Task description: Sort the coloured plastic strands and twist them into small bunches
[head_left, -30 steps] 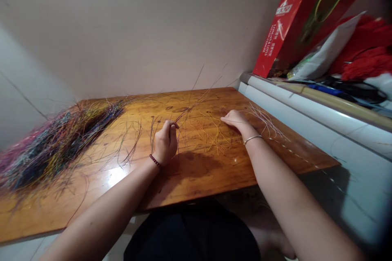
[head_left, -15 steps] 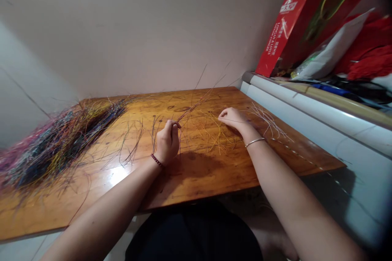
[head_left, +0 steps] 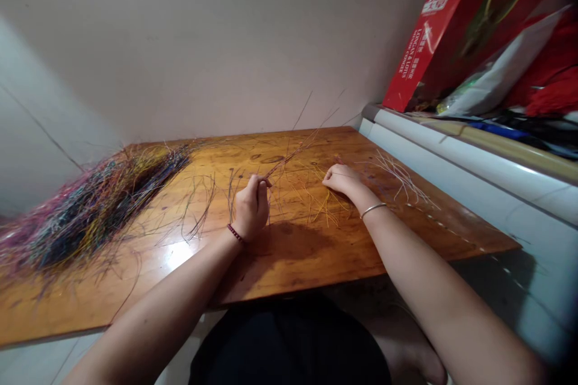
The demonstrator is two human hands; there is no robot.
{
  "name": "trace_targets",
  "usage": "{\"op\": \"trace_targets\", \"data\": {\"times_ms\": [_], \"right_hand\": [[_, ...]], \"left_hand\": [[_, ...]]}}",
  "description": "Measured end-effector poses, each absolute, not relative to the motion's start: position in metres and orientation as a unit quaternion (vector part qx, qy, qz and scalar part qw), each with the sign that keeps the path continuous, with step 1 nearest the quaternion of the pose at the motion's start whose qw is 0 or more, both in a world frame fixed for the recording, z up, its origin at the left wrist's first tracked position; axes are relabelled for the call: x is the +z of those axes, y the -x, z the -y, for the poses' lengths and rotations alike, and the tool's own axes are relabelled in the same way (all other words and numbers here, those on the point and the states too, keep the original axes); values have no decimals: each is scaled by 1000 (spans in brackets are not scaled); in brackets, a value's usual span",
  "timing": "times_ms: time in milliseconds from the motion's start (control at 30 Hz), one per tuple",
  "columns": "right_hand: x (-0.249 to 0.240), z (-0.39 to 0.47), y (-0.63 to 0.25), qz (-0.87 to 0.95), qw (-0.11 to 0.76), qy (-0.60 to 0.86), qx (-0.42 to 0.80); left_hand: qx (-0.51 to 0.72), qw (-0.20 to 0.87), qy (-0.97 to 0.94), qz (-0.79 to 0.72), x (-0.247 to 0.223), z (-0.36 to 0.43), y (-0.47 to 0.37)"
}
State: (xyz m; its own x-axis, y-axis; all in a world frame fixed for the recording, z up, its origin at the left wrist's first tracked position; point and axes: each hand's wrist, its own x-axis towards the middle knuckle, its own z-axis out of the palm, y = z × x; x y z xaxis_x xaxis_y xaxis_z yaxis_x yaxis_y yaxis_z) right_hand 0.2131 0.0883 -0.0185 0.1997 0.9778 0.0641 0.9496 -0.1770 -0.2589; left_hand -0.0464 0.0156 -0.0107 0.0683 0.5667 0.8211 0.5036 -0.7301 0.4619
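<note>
My left hand [head_left: 253, 207] is closed around a thin bundle of reddish-brown wires [head_left: 286, 159], whose ends fan out up and to the right. To its right, my right hand [head_left: 341, 179] is pinched low over the wood; what its fingertips hold, if anything, is too small to name. Yellow wires [head_left: 327, 207] lie loosely on the table between and below the hands. White wires [head_left: 401, 174] are spread to the right of my right hand. Dark thin wires [head_left: 208, 204] lie left of my left hand.
A large heap of multicoloured wires [head_left: 99, 210] covers the left of the wooden table [head_left: 298, 264]. A wall rises behind. At the right, a white ledge [head_left: 419, 126] carries a red box [head_left: 433, 30], a white plastic bag [head_left: 510, 72] and red cloth.
The view has shifted slightly. My right hand has dipped a little towards the table, with its fingers drawn closer together. My left hand keeps its grip on the wire bundle.
</note>
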Motion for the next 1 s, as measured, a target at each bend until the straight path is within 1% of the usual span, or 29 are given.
{"op": "trace_targets", "data": {"times_ms": [167, 367, 567, 833, 933, 1000], "right_hand": [[-18, -88, -214, 629, 125, 764, 67], [-17, -87, -209, 631, 162, 758, 40], [-21, -86, -201, 637, 160, 754, 12], [-22, -84, -193, 628, 156, 762, 18], [-25, -90, -200, 622, 206, 755, 32], [-25, -94, -207, 607, 281, 740, 65]], "left_hand": [[577, 24, -734, -358, -12, -17, 47], [579, 20, -735, -352, -12, -17, 46], [577, 24, -737, -351, -11, -16, 46], [581, 27, -738, -342, -14, -18, 46], [581, 26, -738, -342, -14, -19, 46], [582, 27, -737, -342, -14, -18, 47]]}}
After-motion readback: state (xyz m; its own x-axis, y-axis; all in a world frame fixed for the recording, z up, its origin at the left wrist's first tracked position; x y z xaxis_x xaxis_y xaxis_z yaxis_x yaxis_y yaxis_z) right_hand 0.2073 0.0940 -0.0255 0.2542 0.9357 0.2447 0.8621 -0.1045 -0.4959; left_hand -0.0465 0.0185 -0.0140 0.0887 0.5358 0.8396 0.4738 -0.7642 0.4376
